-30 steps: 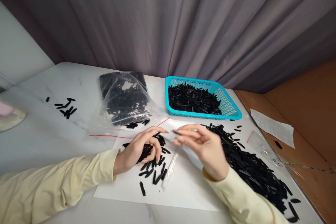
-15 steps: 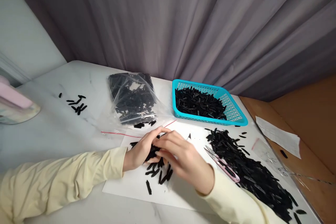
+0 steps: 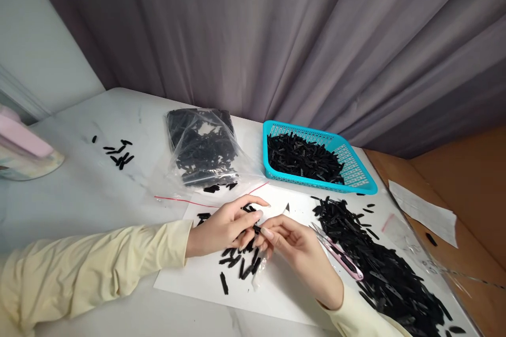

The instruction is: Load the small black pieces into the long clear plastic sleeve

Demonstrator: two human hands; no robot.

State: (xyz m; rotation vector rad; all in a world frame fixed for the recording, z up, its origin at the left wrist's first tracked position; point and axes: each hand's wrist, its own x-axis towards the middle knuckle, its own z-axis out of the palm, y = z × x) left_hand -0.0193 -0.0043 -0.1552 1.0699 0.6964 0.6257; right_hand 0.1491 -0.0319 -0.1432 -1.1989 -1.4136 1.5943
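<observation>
Over a white paper sheet, my left hand has its fingers curled around a small black piece. My right hand meets it from the right, thumb and fingertips pinched on the same piece. Loose black strips lie on the sheet beneath and around both hands. Partly under my right hand is a small clear plastic bit. Just beyond that hand a dark-tipped pointed tool rests on the sheet. To the right are pink-handled scissors.
A turquoise basket of black strips stands at the back, beside a clear zip bag of dark pieces. A long heap of strips covers the right side. Some strips lie far left, near a pink object.
My right hand has turned and drawn back slightly, from covering the strips to pinching a piece at my left fingertips. My left hand's fingers have shifted. The view has moved slightly.
</observation>
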